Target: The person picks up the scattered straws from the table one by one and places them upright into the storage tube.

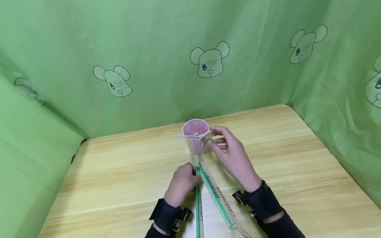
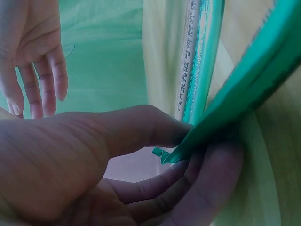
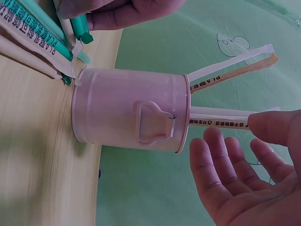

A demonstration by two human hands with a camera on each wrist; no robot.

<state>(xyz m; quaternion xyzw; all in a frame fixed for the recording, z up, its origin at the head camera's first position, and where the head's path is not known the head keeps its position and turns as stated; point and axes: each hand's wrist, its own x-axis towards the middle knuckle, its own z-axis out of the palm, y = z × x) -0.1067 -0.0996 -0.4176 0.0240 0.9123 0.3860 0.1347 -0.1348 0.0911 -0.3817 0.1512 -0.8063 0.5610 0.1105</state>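
Observation:
A pink metal bucket [image 1: 197, 145] with a small side handle stands upright near the table's back edge. Paper-wrapped straws stick out of its mouth, among them a white straw [image 3: 230, 62] and a brown one [image 3: 235, 75]. My right hand [image 1: 235, 155] is beside the rim, its fingers parted; the thumb lies at the upper end of a wrapped straw [image 3: 221, 121] standing in the bucket. Low in front of the bucket, my left hand [image 1: 183, 181] pinches a green-wrapped straw [image 2: 235, 99] near its end, between thumb and fingers.
More straws in green and brown wrappers [image 1: 215, 190] lie on the wooden table [image 1: 119, 185], their far ends close to the bucket's base. A green curtain [image 1: 160, 86] with mouse-head drawings encloses the table's back and sides.

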